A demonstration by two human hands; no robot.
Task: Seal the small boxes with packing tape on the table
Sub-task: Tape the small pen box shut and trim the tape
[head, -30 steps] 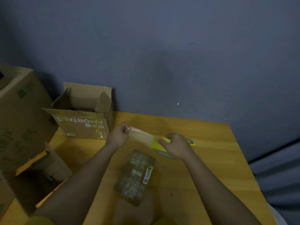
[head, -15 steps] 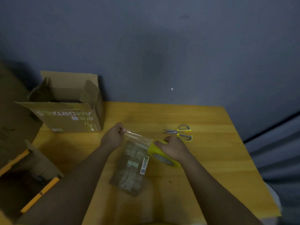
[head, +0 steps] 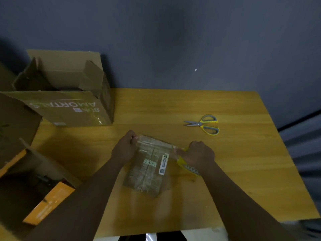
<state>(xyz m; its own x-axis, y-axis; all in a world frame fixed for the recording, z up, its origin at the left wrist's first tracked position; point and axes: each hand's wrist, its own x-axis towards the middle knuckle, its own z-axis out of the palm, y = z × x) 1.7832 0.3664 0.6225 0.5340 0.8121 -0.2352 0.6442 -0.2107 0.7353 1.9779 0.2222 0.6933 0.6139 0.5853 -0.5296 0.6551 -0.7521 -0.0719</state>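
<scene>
Yellow-and-grey scissors point(head: 203, 124), yellow tape dispenser point(head: 182, 162), brown small box point(head: 147, 167).

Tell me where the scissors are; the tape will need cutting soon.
In the head view, the yellow-and-grey-handled scissors lie on the wooden table, right of centre, beyond the right hand gripping the yellow tape dispenser.

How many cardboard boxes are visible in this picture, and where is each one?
4: the small box lies between the hands; an open printed box stands at the table's far left; two more, one brown and one orange-flapped, sit off its left edge. Others may be hidden.
</scene>
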